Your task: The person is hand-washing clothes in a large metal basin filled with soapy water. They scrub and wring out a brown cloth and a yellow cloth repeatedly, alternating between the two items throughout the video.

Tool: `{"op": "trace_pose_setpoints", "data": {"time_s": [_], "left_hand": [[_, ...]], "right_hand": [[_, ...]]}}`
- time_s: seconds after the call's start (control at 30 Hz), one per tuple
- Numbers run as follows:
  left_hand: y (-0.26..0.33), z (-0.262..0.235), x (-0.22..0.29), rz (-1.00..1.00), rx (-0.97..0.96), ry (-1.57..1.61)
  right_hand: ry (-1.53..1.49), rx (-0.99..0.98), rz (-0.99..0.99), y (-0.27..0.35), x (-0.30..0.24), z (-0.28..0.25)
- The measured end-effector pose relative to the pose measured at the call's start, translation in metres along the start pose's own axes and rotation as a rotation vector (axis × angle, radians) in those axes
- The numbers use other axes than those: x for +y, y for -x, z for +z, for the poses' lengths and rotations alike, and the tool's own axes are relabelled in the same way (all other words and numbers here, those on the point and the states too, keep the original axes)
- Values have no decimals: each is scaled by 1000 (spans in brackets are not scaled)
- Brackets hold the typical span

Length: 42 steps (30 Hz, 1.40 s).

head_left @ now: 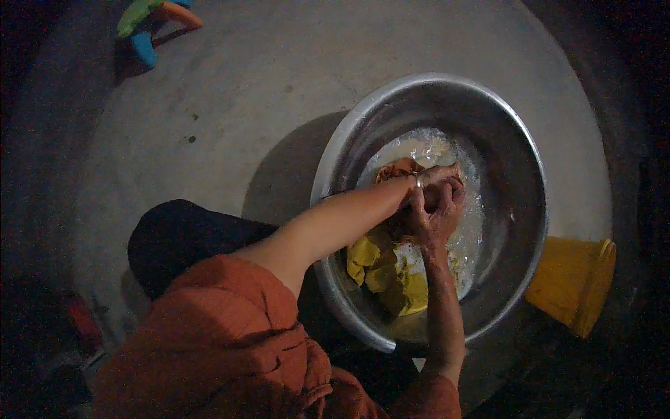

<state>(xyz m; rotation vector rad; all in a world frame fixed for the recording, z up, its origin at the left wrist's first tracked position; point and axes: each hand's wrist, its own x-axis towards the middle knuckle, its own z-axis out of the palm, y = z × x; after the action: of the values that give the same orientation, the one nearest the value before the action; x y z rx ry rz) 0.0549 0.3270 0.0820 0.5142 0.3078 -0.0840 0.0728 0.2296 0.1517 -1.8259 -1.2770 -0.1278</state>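
A large round metal basin (527,153) holds shallow soapy water. My left hand (441,174), with a thin bracelet at the wrist, reaches across it from the left. Right beside it, my right hand (440,213) has its fingers curled. Both hands are closed together over a bunched rust-brown cloth (399,169), which shows behind and below the left wrist. The part between the fingers is mostly hidden. A wet yellow cloth (377,269) lies crumpled in the near left part of the basin.
A yellow plastic bucket (572,283) stands against the basin's right side. On the concrete floor (244,91) at the far left is a green, blue and orange object (150,31), cut off by the frame. My dark-clothed knee (188,237) is left of the basin.
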Motion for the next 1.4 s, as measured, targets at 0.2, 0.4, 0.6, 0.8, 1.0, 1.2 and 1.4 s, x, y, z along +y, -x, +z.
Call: {"op": "trace_pose_setpoints", "data": {"time_s": [0.2, 0.4, 0.6, 0.8, 1.0, 1.2, 1.4], "left_hand": [[-3, 31, -5, -168, 333, -281], [-13, 12, -13, -4, 377, -402], [-12, 17, -15, -4, 367, -390], [-38, -19, -20, 46, -111, -128], [-19, 14, -7, -60, 74, -335], [-4, 15, 8, 104, 406, -354], [-6, 6, 5, 102, 359, -399]], "right_hand": [[66, 90, 300, -11, 65, 0], [913, -87, 525, 14, 146, -50], [31, -141, 533, 31, 103, -31], [55, 26, 51, 2, -23, 0], [443, 133, -82, -8, 109, -5], [918, -154, 396, 12, 137, -40], [-79, -54, 393, 14, 74, -4]]}}
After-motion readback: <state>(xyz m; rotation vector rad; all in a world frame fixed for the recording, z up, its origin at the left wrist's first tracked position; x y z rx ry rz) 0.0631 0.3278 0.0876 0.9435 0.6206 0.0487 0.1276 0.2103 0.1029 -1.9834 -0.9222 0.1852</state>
